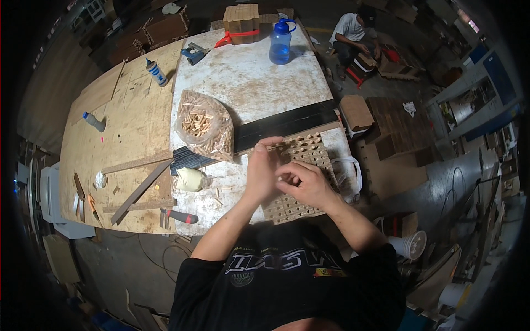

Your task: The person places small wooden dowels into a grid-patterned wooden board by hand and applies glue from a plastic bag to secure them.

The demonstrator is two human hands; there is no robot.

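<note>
My left hand (262, 170) is over the left side of a board with rows of holes (292, 212), its fingers stretched up and bent to the right. Its palm is turned toward my other hand and partly hidden. My right hand (307, 183) is just beside it over the same board, thumb and fingers curled together. Whatever they may pinch is too small or hidden to name. Short wooden pegs (309, 138) stand in the board's far rows. Beyond my left hand, a clear plastic bag (190, 102) holds many wooden dowels (199, 124).
Black planks (287, 126) lie behind the board. A cream pouch (190, 180), a grey-red handled tool (182, 216) and loose dowels are to the left. Farther off are a glue bottle (157, 73), a nail gun (194, 53) and a blue water bottle (280, 44). Another person (353, 36) sits at far right.
</note>
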